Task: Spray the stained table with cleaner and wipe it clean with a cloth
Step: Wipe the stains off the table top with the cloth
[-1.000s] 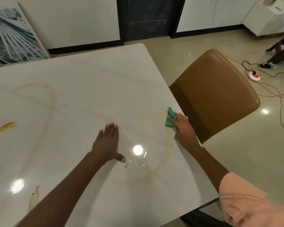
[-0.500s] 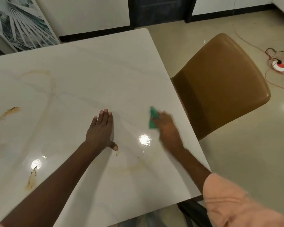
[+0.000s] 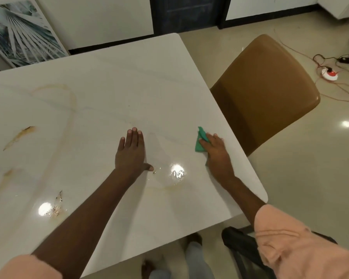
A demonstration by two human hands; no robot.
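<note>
White marble-look table (image 3: 113, 81), part wiped, with the person's right hand (image 3: 217, 152) pressing a green cloth (image 3: 200, 140) near its right edge.

From the right hand outward: its fingers lay flat over the single cloth, pinning it to the top, the cloth's long axis running away from the person. The faint ring stain (image 3: 169, 187) lay toward the person and to the left of that hand, between both hands, so the right hand was the one placed to sweep it. The left hand (image 3: 131, 153) rested flat, fingers straight and together, holding nothing. Farther left sat three brown smears (image 3: 20, 135) and a large pale ring (image 3: 54, 89), all nearer the left hand. One tan chair (image 3: 270, 83) stood just beside the table; no spray bottle showed.
</note>
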